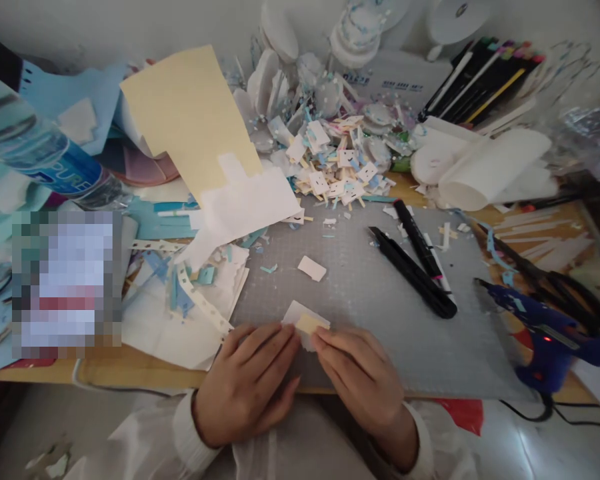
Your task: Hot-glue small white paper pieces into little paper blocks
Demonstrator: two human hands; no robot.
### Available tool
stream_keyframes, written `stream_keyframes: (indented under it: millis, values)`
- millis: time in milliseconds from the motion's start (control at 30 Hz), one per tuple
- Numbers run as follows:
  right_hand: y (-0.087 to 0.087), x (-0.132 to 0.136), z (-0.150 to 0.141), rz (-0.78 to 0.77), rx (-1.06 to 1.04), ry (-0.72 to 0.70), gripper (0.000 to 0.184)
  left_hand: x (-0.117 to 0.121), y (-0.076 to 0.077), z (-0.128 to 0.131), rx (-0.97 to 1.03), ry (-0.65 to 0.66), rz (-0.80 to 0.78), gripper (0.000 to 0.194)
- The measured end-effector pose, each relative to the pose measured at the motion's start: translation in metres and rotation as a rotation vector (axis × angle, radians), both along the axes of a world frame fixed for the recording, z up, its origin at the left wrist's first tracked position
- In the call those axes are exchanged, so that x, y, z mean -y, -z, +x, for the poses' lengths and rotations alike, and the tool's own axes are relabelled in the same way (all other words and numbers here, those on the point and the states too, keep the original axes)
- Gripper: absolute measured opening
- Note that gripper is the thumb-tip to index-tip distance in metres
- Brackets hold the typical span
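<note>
Near the front edge of the grey cutting mat (360, 267), my two hands meet over a small white paper piece (296, 312). A smaller pale yellow paper piece (311, 324) lies over it. My left hand (253, 380) has its fingers together, with the fingertips on the left edge of the white piece. My right hand (365, 380) pinches the right end of the yellow piece; its fingertips partly cover both papers. Just beyond, another small white paper rectangle (312, 268) rests on the mat.
A black utility knife (415, 273) with its blade out and a black marker (417, 237) lie right. A blue glue gun (545, 333) with a red light and scissors (555, 287) stand farther right. Paper cutouts with faces (345, 163) are heaped behind; a water bottle (55, 147) is left.
</note>
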State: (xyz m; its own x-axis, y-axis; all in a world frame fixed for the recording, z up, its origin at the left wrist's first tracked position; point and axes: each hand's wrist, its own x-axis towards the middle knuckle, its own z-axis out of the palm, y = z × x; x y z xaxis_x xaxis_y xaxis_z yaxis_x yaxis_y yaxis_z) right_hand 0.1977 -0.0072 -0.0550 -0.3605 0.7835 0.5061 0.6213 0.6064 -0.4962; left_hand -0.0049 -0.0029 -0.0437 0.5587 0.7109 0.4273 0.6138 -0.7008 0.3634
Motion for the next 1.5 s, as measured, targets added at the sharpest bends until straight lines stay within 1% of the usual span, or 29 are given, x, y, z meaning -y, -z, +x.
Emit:
stream_keyframes:
  millis: [133,233,367,467,600,700,800,900,933,967,1033,1100,1167,1233,1267,1367,1433,1500]
  values:
    - [0.008,-0.001,0.0,-0.098,0.086,-0.063,0.022,-0.001,0.0,0.0,0.039,0.006,-0.004,0.031]
    - [0.007,-0.006,-0.002,-0.17,0.11,-0.109,0.022,0.0,0.002,-0.001,0.058,-0.006,0.0,0.029]
    - [0.0,-0.011,-0.003,-0.256,-0.001,-0.109,0.022,0.003,0.006,-0.001,0.105,-0.072,-0.004,0.027]
    - [-0.002,-0.013,-0.004,-0.28,-0.069,-0.09,0.024,0.005,0.007,-0.001,0.11,-0.102,-0.007,0.026]
    - [-0.001,-0.014,-0.004,-0.276,-0.076,-0.085,0.028,0.007,0.009,-0.001,0.136,-0.127,-0.036,0.027]
    - [-0.001,-0.014,-0.003,-0.268,-0.072,-0.073,0.028,0.007,0.01,-0.001,0.139,-0.131,-0.048,0.027]
    - [-0.006,-0.015,0.004,-0.167,-0.083,-0.011,0.027,0.006,0.007,-0.002,0.147,-0.129,-0.062,0.027]
    - [-0.02,-0.015,0.015,-0.009,-0.054,-0.005,0.028,0.006,-0.005,-0.004,0.212,-0.133,-0.096,0.026]
    - [-0.027,-0.015,0.018,0.045,-0.024,-0.031,0.028,0.007,-0.011,-0.004,0.261,-0.151,-0.15,0.025]
    - [-0.035,-0.013,0.02,0.099,0.018,-0.07,0.027,0.007,-0.018,-0.003,0.321,-0.173,-0.236,0.023]
    - [-0.052,-0.01,0.021,0.195,0.11,-0.164,0.024,0.008,-0.031,0.0,0.461,-0.203,-0.489,0.02]
    - [-0.067,-0.005,0.017,0.271,0.175,-0.263,0.022,0.008,-0.041,0.005,0.613,-0.158,-0.78,0.022]
    - [-0.077,-0.001,0.011,0.313,0.194,-0.313,0.023,0.008,-0.048,0.011,0.745,-0.058,-1.024,0.027]
    - [-0.082,0.003,0.005,0.319,0.18,-0.323,0.023,0.008,-0.051,0.014,0.842,0.021,-1.212,0.029]
    - [-0.082,0.005,0.003,0.317,0.174,-0.321,0.023,0.008,-0.052,0.015,0.9,0.03,-1.298,0.029]
    - [-0.079,0.011,0.002,0.33,0.188,-0.327,0.027,0.012,-0.053,0.013,1.125,-0.042,-1.536,0.031]
    - [-0.077,0.014,0.002,0.351,0.208,-0.331,0.03,0.016,-0.054,0.011,1.226,-0.088,-1.62,0.035]
    - [-0.074,0.015,0.001,0.353,0.209,-0.333,0.028,0.019,-0.053,0.008,1.246,-0.088,-1.653,0.035]
